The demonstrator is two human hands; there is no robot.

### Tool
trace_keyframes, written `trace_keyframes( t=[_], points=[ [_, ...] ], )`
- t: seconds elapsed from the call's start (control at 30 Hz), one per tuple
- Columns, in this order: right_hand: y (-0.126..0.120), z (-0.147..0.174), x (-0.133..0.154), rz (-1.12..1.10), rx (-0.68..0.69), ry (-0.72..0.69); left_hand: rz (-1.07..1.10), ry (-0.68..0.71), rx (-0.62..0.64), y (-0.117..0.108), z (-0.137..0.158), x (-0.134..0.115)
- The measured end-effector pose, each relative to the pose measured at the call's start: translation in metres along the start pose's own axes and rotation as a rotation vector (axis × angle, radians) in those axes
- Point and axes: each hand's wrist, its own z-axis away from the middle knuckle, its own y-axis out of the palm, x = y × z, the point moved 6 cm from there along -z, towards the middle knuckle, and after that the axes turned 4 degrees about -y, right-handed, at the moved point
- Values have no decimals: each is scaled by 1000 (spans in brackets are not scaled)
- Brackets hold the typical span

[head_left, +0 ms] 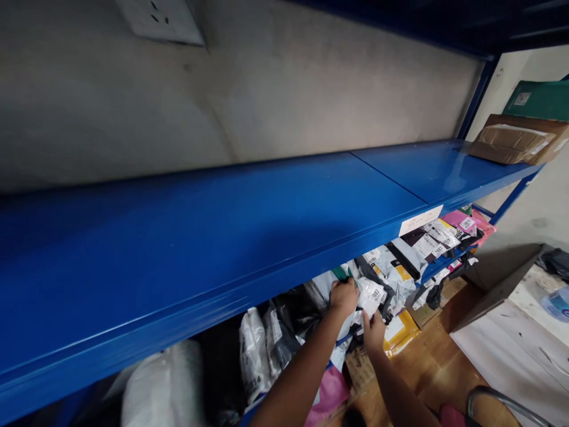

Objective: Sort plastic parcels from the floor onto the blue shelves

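A small white plastic mailer (370, 296) with a printed number label sits among packed parcels on the shelf below the blue one. My left hand (344, 296) is closed at its upper left edge, its fingertips partly hidden by the parcels. From below, my right hand (374, 329) pinches the mailer's lower edge between thumb and fingers. A bit of a green parcel (341, 273) shows just behind my left hand. Grey and white mailers (395, 276) with labels stand packed to the right of it.
The blue shelf board (213, 237) runs above my hands, with cardboard boxes (511, 142) at its far right end. A yellow parcel (401, 333) and a pink bag (331, 388) lie lower down. At right stands a white-topped table (533, 308), with a curved metal tube (498, 394) in front.
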Motion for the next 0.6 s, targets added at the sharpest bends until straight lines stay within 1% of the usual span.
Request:
trace_keyframes(
  t=[0.1,0.17,0.33,0.47,0.53,0.6],
  points=[
    [11,-13,1,45,31,49,-22,114,42,2,4,-4],
    [13,-20,0,49,23,69,-35,159,64,4,7,-7],
    [8,-27,0,17,-10,71,-52,135,46,4,16,-11],
    [3,-22,4,-19,-47,41,-56,142,47,8,20,-12],
    [-5,-15,6,-33,-74,7,-54,136,45,9,19,-11],
    [-20,-10,8,-42,-135,-80,-51,133,39,10,17,-10]
  ],
)
